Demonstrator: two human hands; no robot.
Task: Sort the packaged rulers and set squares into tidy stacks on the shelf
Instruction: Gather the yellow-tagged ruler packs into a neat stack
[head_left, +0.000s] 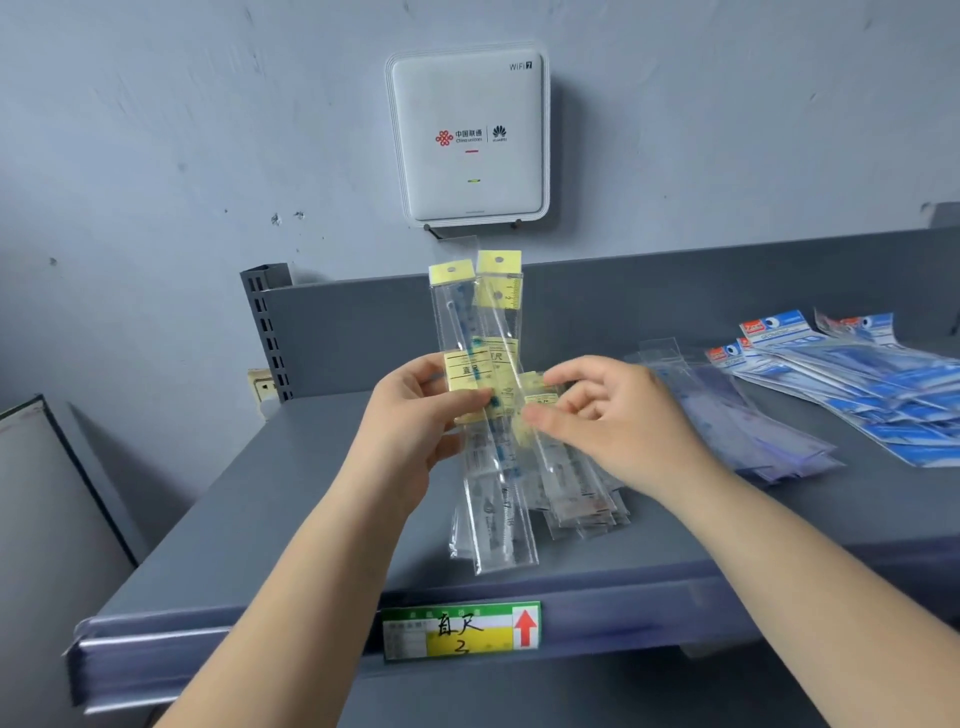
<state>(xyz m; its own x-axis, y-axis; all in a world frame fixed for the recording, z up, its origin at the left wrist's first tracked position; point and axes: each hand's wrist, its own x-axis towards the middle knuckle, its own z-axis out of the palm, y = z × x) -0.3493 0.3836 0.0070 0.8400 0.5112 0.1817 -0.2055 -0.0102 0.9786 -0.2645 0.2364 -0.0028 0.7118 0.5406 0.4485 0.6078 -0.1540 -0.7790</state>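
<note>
The yellow-labelled ruler packs (485, 384) stand nearly upright above the grey shelf (291, 509), fanned apart at their hanger tabs and crossing where the fingers meet them. The left hand (415, 415) grips the bunch at its middle, thumb across the yellow labels. The right hand (602, 410) comes in from the right with fingers curled toward the packs' edge; blur hides whether it pinches one or only touches. Just behind and right of the held bunch, more of the same packs (582, 499) lie in a loose heap on the shelf.

To do this step well, I judge the bunch should be squared first: slacken the left grip, tap the lower ends on the shelf, and line up the tabs before laying it flat. The sleeves look slippery, so a light pinch may let them fan again.

Further right of the bunch lie clear purple-tinted packs (737, 415), then blue-carded packs (857, 384). Below it, a green price tag (462, 631) sits on the shelf's front edge; above it, a white router (467, 137) hangs on the wall.
</note>
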